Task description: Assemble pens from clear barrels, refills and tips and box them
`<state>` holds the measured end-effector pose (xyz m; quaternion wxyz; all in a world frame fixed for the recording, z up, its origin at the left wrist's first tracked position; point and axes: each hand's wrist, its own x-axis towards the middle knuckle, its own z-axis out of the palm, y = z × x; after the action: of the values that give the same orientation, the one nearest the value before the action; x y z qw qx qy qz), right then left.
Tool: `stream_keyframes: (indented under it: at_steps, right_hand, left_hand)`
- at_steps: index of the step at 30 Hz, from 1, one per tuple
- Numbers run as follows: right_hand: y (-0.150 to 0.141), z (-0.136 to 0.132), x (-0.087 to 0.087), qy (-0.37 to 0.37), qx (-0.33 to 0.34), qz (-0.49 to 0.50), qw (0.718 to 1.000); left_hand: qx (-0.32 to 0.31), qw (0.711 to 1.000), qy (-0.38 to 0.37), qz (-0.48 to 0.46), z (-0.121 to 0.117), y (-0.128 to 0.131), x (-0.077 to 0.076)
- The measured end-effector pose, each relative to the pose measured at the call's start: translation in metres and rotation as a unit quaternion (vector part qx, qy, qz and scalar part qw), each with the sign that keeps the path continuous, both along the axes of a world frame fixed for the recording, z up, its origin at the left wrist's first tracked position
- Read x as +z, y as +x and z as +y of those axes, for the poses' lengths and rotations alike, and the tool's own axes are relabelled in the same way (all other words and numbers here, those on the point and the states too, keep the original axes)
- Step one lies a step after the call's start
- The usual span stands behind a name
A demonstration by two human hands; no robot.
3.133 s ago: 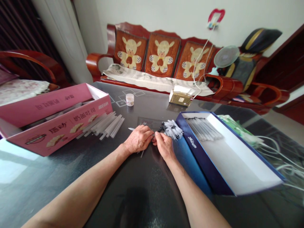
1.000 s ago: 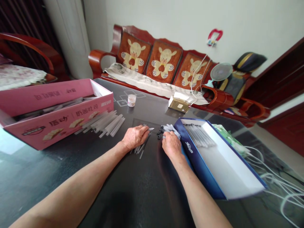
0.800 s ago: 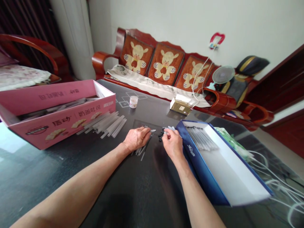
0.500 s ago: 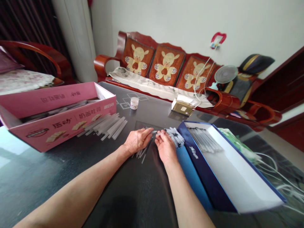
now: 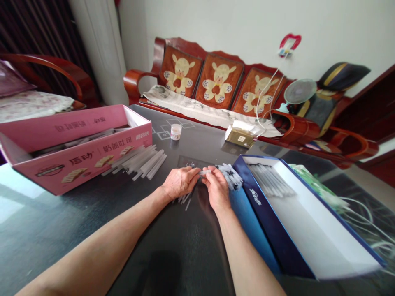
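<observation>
Clear plastic tube [image 5: 203, 173] was pinched by the right hand [image 5: 217, 188] at center frame, beside the half-curled left hand [image 5: 180, 182], its hold unclear, above the dark desk [image 5: 173, 246].

The single head-worn camera is looking forward and down from just above the person's left hand [image 5: 180, 183] and right hand [image 5: 217, 189], sitting close over the dark desk [image 5: 61, 234]. Its wide view is reaching across to the red wooden bench [image 5: 134, 82] against the far wall [image 5: 216, 28].

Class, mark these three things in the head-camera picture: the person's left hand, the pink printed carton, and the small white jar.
left hand [image 5: 180, 182]: head view, back of the hand
pink printed carton [image 5: 80, 166]: head view, long front side
small white jar [image 5: 175, 132]: head view, middle of its side
</observation>
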<state>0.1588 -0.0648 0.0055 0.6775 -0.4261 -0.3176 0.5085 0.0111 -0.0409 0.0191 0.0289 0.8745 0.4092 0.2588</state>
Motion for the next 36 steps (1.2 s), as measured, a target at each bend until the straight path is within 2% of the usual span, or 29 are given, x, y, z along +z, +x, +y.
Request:
stream_keyframes:
  at_steps: [5,12,21,29,31,33,35,36]
  right_hand:
    - [0.002,0.002,0.0,0.017,-0.012,-0.015,1.0]
    - [0.001,0.001,0.008,-0.022,-0.013,0.009,1.0]
    - [0.0,-0.003,0.018,-0.073,-0.005,0.017,0.997]
    - [-0.003,-0.001,0.012,-0.082,-0.007,0.001,0.997]
    - [-0.003,0.0,0.009,-0.057,-0.022,-0.033,0.998]
    - [-0.002,0.001,0.007,-0.021,-0.028,-0.12,0.992]
    - [0.002,-0.001,0.009,0.027,-0.023,-0.249,0.968]
    - [0.003,-0.003,0.011,0.054,-0.019,-0.319,0.946]
  left_hand:
    - [-0.003,1.0,0.013,0.009,0.001,0.002,-0.001]
    - [-0.021,0.998,0.032,0.046,0.003,0.0,-0.003]
    - [-0.005,0.994,0.068,0.084,0.001,-0.001,-0.003]
    - [-0.009,0.994,0.07,0.087,0.001,0.001,-0.003]
    - [-0.012,0.994,0.075,0.082,0.004,-0.001,-0.002]
    - [-0.01,0.993,0.093,0.066,0.008,-0.004,-0.002]
    - [-0.009,0.992,0.122,0.04,0.011,-0.006,-0.004]
    - [-0.012,0.99,0.134,0.029,0.013,-0.007,-0.005]
